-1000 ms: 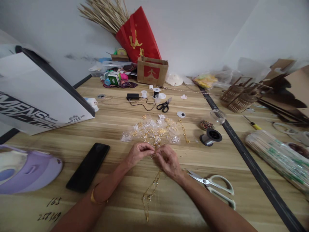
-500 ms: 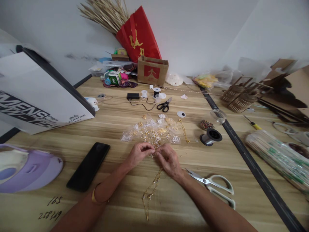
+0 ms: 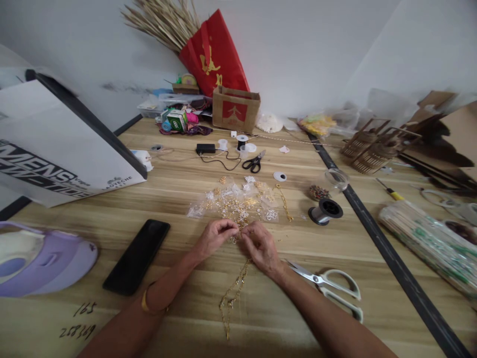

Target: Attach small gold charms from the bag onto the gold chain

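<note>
My left hand and my right hand meet at the middle of the wooden table, fingertips pinched together on the upper end of a gold chain. The chain trails down the table towards me between my forearms. Just beyond my fingers lies a heap of small gold and silver jewellery parts in clear bags. A gold bangle is on my left wrist.
White-handled scissors lie by my right forearm, a black phone left of my left arm. A wire spool, a bead dish, black scissors, a white shopping bag and a purple visor surround them.
</note>
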A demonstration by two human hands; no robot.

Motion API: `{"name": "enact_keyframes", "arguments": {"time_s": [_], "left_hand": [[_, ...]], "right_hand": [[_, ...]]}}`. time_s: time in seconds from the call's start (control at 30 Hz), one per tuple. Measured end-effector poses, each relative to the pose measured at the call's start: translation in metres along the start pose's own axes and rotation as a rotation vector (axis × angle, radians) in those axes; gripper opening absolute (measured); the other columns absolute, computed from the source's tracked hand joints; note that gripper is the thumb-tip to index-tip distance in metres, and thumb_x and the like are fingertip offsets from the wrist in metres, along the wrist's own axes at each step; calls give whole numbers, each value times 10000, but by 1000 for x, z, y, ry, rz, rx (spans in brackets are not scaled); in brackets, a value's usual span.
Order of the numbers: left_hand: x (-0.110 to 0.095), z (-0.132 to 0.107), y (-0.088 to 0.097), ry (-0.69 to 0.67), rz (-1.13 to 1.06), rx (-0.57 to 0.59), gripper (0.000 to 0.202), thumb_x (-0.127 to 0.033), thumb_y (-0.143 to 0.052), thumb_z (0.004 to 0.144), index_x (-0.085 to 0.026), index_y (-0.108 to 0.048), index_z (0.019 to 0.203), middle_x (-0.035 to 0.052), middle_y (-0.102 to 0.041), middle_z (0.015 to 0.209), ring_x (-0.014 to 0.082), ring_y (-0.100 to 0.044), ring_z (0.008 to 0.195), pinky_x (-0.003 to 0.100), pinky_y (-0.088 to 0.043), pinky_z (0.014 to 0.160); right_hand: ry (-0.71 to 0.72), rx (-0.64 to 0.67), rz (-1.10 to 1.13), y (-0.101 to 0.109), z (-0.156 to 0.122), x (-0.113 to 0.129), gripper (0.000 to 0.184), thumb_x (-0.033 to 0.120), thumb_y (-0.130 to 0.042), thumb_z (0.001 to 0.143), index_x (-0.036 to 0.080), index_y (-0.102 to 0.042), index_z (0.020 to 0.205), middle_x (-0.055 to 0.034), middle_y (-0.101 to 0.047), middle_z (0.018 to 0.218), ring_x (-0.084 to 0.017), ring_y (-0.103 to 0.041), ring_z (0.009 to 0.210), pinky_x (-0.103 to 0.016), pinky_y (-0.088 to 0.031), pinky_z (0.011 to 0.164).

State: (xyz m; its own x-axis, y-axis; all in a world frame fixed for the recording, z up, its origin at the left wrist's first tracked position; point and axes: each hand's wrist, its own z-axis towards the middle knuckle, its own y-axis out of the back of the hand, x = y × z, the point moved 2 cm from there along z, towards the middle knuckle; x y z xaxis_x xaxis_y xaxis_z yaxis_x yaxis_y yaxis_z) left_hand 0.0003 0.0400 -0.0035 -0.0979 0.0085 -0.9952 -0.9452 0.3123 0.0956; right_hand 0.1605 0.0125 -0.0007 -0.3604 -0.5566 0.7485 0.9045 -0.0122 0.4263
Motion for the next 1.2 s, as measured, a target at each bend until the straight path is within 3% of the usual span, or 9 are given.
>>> {"name": "enact_keyframes", "arguments": {"time_s": [0.33,0.57,0.7,0.8,0.97,1.2], "left_hand": [[1,-1,0,-15,-3,10,147,-270,-648,734,-123,-651,738,26,-637,706,137,-557,682,234,-428,665],[0,-1,-1,-49,45,41,127,-242,-627,755,-118,-642,732,23,-631,705,130,-550,685,229,-428,661],[3,1,-1,-28,-27,43,156,-275,-631,752,-120,-632,741,14,-620,691,121,-542,660,227,-422,640],[2,0,-2,-6,-80,68,166,-287,-648,737,-122,-630,729,12,-624,683,119,-550,656,229,-423,645],[-4,-4,-6,4,-160,122,179,-303,-663,723,-126,-635,721,21,-653,698,124,-577,669,240,-436,659],[-10,-6,-5,15,-216,145,188,-319,-654,742,-132,-656,749,51,-703,777,134,-606,715,257,-453,701]], "right_hand": [[15,-3,-14,1,0,1,80,206,-555,839,196,-568,917,-55,-596,837,-186,-547,788,-320,-448,695],[16,18,2,1,-1,0,29,195,-524,828,185,-551,826,-46,-565,784,-181,-519,761,-313,-424,685],[-100,-26,91,7,0,0,129,239,-475,844,178,-504,733,-26,-514,771,-167,-491,775,-301,-398,721],[-216,-170,180,12,4,-3,265,281,-392,886,184,-449,645,-13,-483,745,-151,-460,747,-282,-379,723],[-320,-335,241,17,9,-13,331,371,-340,901,189,-470,657,-12,-499,729,-153,-472,760,-276,-380,756],[-366,-301,242,39,22,-5,307,408,-402,889,175,-550,755,-11,-535,758,-142,-498,742,-262,-419,731]]}}
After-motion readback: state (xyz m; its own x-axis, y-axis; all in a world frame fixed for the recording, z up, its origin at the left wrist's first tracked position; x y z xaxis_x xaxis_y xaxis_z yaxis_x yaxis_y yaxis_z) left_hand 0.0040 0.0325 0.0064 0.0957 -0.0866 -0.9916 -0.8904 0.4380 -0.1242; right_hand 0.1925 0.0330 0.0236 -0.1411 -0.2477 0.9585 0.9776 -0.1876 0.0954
